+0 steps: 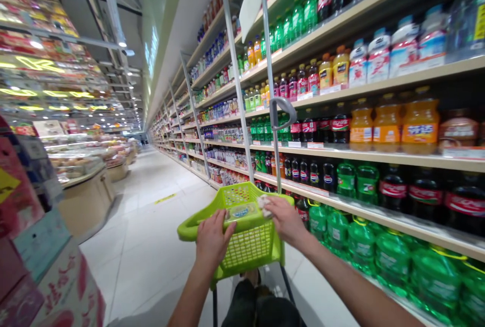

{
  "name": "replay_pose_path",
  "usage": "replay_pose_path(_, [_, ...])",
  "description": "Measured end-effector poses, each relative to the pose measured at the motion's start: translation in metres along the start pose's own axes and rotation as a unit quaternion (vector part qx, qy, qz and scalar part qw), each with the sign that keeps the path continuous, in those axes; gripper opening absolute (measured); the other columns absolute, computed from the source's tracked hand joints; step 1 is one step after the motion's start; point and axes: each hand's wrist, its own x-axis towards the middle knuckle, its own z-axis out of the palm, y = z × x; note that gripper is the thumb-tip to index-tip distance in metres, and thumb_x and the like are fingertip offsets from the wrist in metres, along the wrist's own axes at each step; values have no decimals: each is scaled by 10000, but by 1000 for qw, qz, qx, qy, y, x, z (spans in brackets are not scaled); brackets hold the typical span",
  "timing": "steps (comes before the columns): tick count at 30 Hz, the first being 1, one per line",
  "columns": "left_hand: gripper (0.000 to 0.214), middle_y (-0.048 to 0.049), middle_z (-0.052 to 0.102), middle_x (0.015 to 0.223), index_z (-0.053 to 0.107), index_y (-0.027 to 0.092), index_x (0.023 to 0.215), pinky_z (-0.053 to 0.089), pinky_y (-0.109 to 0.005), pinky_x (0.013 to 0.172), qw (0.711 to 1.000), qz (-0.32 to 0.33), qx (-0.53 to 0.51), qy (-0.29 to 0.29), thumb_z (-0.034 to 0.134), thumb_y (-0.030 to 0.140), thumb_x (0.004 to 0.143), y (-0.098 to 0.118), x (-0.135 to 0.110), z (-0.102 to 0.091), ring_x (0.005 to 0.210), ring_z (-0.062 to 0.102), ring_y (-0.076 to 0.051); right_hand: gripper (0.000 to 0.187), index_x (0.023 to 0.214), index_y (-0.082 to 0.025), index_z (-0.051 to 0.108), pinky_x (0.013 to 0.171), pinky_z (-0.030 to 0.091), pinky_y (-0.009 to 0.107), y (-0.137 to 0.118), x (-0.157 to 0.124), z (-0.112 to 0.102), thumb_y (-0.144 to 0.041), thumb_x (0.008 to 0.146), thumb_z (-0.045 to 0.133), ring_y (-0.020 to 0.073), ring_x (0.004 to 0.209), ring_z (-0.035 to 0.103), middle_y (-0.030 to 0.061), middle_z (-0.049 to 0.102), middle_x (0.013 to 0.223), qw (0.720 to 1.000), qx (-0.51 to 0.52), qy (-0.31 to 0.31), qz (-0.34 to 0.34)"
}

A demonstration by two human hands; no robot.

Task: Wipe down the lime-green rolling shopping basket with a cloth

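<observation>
Supermarket aisle, pale tiled floor (151, 226) running far back under ceiling lights. R side: long shelves (379, 157) packed w/ drink bottles, i.e. big green ones on the bottom row, dark cola above, orange juice higher up. L side: low display counters (85, 200) and stacked boxes (45, 276) near the camera.

Centre, low in view: green cart (250, 251), a mesh plastic basket, w/ a thin metal pole (275, 130) rising from its R rear corner to a grey loop handle.

Left hand (212, 241) sits on the cart's near rim, fingers curled over the edge, gripping. Right hand (286, 221) is on the rim's R corner by the pole base, fingers closed, pressing a small whitish scrap (262, 204) against the rim; can't tell what it is.

A flat packet (240, 212) lies at the top of the basket between the two hands, just beside the scrap.
</observation>
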Motion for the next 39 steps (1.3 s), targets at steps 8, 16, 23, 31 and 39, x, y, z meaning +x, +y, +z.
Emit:
replay_pose_path(8, [474,-107,556,1191,513,144,1144,338,-386,908,999,1,12,38,445,448,787,5,-7,4,1047,512,-237,388,926,-165,650,782,460,296,72,21,-27,-109,723,324,181,851,607,53,669,928,982,5,-19,186])
replay_pose_path(16, [487,-106,550,1200,501,143,1158,342,-391,903,999,-17,35,26,458,454,785,-3,-11,-4,1039,516,-245,447,1022,-186,610,990,334,379,-25,-7,13,-44,657,396,186,1121,473,63,587,1132,998,12,61,8])
replay_pose_path(23, [491,-108,534,1218,494,141,1169,319,-393,940,999,-29,19,10,451,452,790,8,-11,-5,1086,486,-241,385,949,-207,633,917,405,424,5,-5,-2,-56,687,395,201,1049,526,66,612,1081,999,-2,43,-17])
replay_pose_path(31, [473,-122,516,1237,484,125,1181,304,-401,967,998,-55,6,2,472,386,787,35,-14,-5,1113,467,-242,456,1051,-196,595,973,366,431,-40,-12,38,-28,691,371,199,1183,423,82,535,1206,991,19,91,-94])
replay_pose_path(39, [484,-122,509,1240,468,138,1184,289,-421,990,999,-53,3,-6,476,414,787,33,-12,-3,1143,445,-240,418,988,-189,622,935,390,466,24,-9,14,-55,682,370,219,1102,494,95,576,1137,995,-21,101,9])
